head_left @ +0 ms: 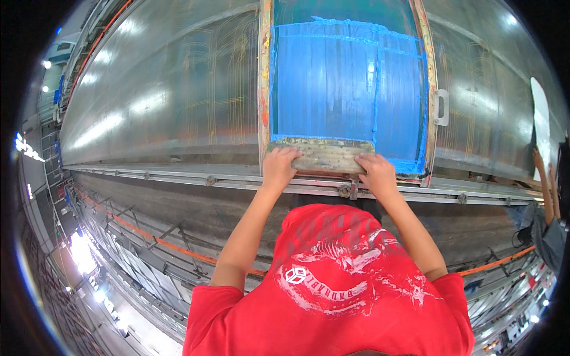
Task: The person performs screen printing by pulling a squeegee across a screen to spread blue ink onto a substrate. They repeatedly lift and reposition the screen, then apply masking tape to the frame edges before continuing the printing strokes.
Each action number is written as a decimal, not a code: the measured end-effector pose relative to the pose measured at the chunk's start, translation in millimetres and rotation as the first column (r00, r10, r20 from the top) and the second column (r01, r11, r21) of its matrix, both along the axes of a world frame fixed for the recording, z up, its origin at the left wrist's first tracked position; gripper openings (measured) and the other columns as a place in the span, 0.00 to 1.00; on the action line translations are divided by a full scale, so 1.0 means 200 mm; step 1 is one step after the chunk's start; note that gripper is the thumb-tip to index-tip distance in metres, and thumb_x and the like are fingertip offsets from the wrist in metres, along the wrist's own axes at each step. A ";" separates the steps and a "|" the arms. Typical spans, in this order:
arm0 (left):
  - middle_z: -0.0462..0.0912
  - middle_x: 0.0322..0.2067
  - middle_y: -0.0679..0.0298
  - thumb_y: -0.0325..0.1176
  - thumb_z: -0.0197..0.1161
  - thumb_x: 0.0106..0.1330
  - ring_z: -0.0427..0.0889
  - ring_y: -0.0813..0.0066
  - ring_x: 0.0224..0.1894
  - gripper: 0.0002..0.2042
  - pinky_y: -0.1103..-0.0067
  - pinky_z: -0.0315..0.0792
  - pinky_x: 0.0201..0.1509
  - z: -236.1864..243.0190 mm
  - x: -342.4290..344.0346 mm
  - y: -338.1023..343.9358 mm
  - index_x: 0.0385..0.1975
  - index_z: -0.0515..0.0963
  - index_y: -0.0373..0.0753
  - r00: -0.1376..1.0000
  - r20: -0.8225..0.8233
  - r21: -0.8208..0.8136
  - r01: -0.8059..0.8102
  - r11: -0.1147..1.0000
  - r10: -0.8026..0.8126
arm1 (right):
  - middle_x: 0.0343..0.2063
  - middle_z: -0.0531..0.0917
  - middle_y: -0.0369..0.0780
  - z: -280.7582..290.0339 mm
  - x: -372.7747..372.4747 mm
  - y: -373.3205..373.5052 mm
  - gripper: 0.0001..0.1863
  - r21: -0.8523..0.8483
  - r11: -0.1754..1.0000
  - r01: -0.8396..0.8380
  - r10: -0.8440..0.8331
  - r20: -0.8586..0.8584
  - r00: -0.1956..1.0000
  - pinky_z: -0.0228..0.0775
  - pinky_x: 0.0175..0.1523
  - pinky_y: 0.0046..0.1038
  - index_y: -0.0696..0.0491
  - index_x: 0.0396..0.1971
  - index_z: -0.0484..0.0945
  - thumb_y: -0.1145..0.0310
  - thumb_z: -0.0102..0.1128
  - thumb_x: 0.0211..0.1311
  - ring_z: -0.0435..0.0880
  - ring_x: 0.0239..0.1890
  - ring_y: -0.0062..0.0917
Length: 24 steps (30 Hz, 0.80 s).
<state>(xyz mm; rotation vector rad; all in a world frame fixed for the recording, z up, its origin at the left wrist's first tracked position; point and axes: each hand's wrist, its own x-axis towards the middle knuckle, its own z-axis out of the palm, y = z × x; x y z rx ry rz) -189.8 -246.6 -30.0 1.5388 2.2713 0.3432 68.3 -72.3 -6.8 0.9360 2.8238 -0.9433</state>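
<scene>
A wide squeegee point(325, 156) with a worn, paint-stained wooden body lies crosswise at the near end of a printing screen. My left hand point(281, 166) grips its left end and my right hand point(377, 172) grips its right end, fingers bent over the top edge. Blue ink point(323, 83) coats most of the mesh beyond the squeegee, with thicker ridges along the far edge and down the right part. The squeegee's blade edge is hidden. Around the mesh runs a paint-marked screen frame point(265, 89), with a pale handle point(442, 107) beside its right side.
A long shiny printing table point(172, 89) extends to both sides under the screen. Along its near edge runs a metal rail point(148, 175) with several clamps. At the far right, another person's arms point(543, 184) reach toward a white sheet point(540, 113). Racks with orange rails point(154, 240) stand behind me.
</scene>
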 end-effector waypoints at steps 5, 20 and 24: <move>0.84 0.44 0.70 0.24 0.70 0.41 0.80 0.64 0.43 0.20 0.68 0.75 0.45 0.00 0.12 -0.14 0.39 0.85 0.49 1.000 -0.004 -0.024 -0.007 1.000 0.007 | 0.46 0.84 0.41 0.00 0.11 -0.05 0.24 -0.056 0.994 -0.092 0.092 -0.013 0.996 0.75 0.52 0.36 0.51 0.46 0.83 0.67 0.73 0.43 0.81 0.47 0.38; 0.80 0.44 0.67 0.20 0.62 0.46 0.77 0.65 0.50 0.27 0.68 0.71 0.52 0.06 0.27 -0.16 0.49 0.82 0.51 0.989 -0.119 0.077 -0.073 0.994 0.082 | 0.18 0.76 0.36 -0.65 0.43 1.68 0.19 -0.340 0.707 0.621 -0.694 -0.161 0.702 0.65 0.23 0.22 0.54 0.50 0.79 0.56 0.54 0.70 0.75 0.17 0.17; 0.80 0.44 0.67 0.19 0.62 0.47 0.77 0.64 0.51 0.25 0.68 0.71 0.53 0.04 0.31 -0.19 0.47 0.83 0.51 0.985 -0.125 0.093 -0.110 0.990 0.121 | 0.27 0.83 0.41 -0.75 0.49 1.65 0.19 -0.318 0.625 0.713 -0.780 -0.218 0.586 0.72 0.36 0.27 0.55 0.49 0.80 0.56 0.55 0.68 0.82 0.29 0.26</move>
